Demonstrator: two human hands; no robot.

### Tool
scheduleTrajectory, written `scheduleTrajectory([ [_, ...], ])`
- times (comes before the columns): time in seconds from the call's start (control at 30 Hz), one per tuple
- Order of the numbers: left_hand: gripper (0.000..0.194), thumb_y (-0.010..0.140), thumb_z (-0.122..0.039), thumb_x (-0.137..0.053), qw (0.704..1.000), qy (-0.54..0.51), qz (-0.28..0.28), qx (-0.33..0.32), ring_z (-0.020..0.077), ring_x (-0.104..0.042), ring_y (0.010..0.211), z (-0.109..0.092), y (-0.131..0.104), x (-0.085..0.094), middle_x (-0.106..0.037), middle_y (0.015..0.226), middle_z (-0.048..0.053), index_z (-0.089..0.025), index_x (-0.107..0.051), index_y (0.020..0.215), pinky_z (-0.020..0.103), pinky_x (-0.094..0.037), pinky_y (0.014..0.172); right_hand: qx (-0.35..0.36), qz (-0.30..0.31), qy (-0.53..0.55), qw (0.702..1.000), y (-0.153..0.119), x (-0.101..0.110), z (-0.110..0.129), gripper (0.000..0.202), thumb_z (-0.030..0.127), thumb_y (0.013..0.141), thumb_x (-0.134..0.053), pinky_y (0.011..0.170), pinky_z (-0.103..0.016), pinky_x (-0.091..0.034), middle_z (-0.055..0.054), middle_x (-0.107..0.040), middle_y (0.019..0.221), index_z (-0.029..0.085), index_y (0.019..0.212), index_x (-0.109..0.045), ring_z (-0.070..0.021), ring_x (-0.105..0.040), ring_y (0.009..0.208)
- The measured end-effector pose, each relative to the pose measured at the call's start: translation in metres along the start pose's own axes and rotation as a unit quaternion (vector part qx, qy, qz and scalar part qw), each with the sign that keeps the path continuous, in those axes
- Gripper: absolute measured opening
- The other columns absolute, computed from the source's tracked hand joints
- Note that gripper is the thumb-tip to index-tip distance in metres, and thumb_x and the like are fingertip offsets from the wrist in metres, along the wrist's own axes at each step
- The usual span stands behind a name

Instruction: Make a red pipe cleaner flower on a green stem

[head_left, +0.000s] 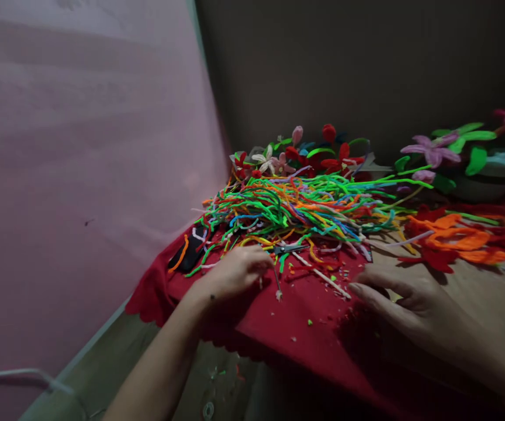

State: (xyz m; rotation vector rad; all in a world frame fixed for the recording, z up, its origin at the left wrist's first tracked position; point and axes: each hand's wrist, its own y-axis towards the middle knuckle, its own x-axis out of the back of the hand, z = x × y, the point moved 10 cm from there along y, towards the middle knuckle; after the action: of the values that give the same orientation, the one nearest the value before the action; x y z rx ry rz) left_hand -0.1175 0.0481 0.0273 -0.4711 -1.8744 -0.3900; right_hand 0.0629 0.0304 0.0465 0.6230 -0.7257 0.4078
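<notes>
My left hand (240,270) is over the near edge of the red cloth, its fingers curled around a thin dark stem (277,280) with a small pale tip hanging downward. Just beyond it lie dark-handled scissors (288,249), partly among fuzzy pipe cleaners. My right hand (404,295) hovers at the right with fingers extended and loosely bent, nothing visible in them. Close to its fingertips is the end of a white pipe cleaner (322,276), which lies slantwise on the cloth. A big tangled heap of multicoloured pipe cleaners (296,204) spreads behind both hands.
Pipe-cleaner flowers (274,159) stand behind the heap. Orange petals (458,234) and red ones lie at the right, near a purple flower (434,151). A black object (187,251) sits at the left. Scraps dot the red cloth (279,333). A pink wall (94,146) borders the left.
</notes>
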Motion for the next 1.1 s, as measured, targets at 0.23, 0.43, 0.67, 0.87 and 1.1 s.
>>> scheduleTrajectory([
  [0.23,0.018,0.087,-0.010,-0.040,0.926,0.333,-0.035,-0.172,0.0184,-0.053,0.076,-0.056,-0.014,-0.041,-0.058,0.084,0.007,-0.011,-0.057,0.090,0.032,-0.043,0.068,0.004,0.017,-0.010,1.000,0.000,-0.015,0.000,0.023,0.031,0.087,-0.047,0.045,-0.021,-0.039,0.002,-0.056,0.054,0.021,0.070,-0.060,-0.0110,-0.051,0.045],
  [0.43,0.025,0.090,-0.014,-0.034,0.903,0.335,-0.046,-0.263,0.0160,-0.053,0.072,-0.062,-0.018,-0.041,-0.058,0.082,0.008,-0.013,-0.056,0.081,0.031,-0.043,0.065,-0.058,-0.008,0.002,0.998,-0.005,-0.012,-0.016,0.027,0.039,0.084,-0.050,0.040,-0.020,-0.040,-0.001,-0.060,0.051,0.021,0.069,-0.063,-0.0138,-0.054,0.043],
  [0.67,0.025,0.090,-0.016,-0.033,0.893,0.345,-0.067,-0.281,0.0147,-0.055,0.072,-0.063,-0.013,-0.039,-0.060,0.097,0.009,-0.014,-0.057,0.089,0.029,-0.044,0.062,-0.058,-0.047,0.010,0.997,-0.003,-0.004,-0.017,0.025,0.040,0.081,-0.053,0.040,-0.022,-0.042,-0.002,-0.064,0.052,0.023,0.069,-0.067,-0.0157,-0.055,0.040],
  [0.87,0.021,0.088,-0.015,-0.036,0.870,0.348,-0.138,-0.321,0.0133,-0.057,0.071,-0.079,-0.015,-0.035,-0.062,0.101,0.011,-0.012,-0.057,0.093,0.026,-0.045,0.059,-0.027,-0.067,-0.017,0.997,-0.004,0.001,-0.016,0.019,0.032,0.081,-0.055,0.040,-0.022,-0.039,0.000,-0.059,0.049,0.022,0.070,-0.066,-0.0126,-0.051,0.038],
  [1.1,0.021,0.085,-0.022,-0.043,0.843,0.278,-0.229,-0.399,0.0138,-0.058,0.067,-0.140,-0.028,-0.031,-0.064,0.092,0.012,-0.010,-0.059,0.094,0.025,-0.040,0.052,-0.034,-0.078,0.036,0.996,-0.002,0.004,-0.021,0.017,0.030,0.079,-0.057,0.047,-0.023,-0.041,0.000,-0.061,0.054,0.020,0.068,-0.066,-0.0125,-0.052,0.045],
])
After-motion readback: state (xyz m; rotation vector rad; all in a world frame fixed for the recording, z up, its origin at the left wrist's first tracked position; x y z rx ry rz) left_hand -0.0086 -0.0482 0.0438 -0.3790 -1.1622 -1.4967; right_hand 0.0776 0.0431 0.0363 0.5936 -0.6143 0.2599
